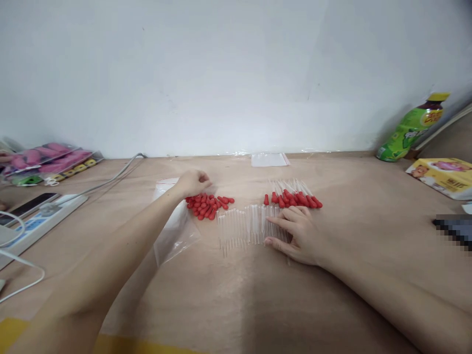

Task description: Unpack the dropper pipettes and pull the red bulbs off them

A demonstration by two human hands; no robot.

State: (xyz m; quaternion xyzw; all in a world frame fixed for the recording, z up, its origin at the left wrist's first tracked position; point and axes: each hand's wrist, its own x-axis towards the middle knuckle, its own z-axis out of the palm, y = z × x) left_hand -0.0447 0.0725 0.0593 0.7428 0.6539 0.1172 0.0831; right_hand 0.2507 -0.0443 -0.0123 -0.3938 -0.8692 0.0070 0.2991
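My left hand (193, 183) hovers at the back edge of a pile of red rubber dropper bulbs (203, 206), its fingers curled together; what they hold, if anything, is hidden. Part of the pile lies by a clear plastic bag (175, 236). Right of it, a row of clear glass dropper tubes (233, 228) lies side by side. My right hand (298, 235) rests over the right end of this row, thumb and index finger apart, with the other fingers partly hidden. Just behind that hand, several droppers with red bulbs fitted (295, 198) lie with their tips pointing to the wall.
A small clear zip bag (270, 160) lies near the wall. On the left are a power strip (44, 223) with cables, a phone (31, 205) and bagged pink items (51, 160). On the right stand a green drink bottle (409, 132) and a yellow tissue pack (442, 177).
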